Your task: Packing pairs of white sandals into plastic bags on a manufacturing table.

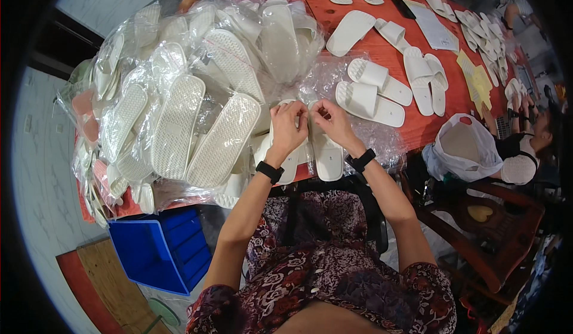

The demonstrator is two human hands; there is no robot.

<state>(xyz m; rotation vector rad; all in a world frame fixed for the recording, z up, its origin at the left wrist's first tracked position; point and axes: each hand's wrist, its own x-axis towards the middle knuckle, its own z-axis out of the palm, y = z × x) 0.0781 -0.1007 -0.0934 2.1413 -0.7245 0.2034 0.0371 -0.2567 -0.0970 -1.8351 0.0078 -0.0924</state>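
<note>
Here, left hand [288, 123] and right hand [332, 121], wrists raised, each pinch shut on two white foam slippers [327, 152] lying beneath them on the red wooden desk [382, 50].

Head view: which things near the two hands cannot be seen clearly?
- Head view: the toe ends of the white slipper pair are hidden under the left hand and right hand.
- What the fingertips pinch is too small to tell.
- Slippers deep in the bagged pile blur behind clear plastic.
</note>
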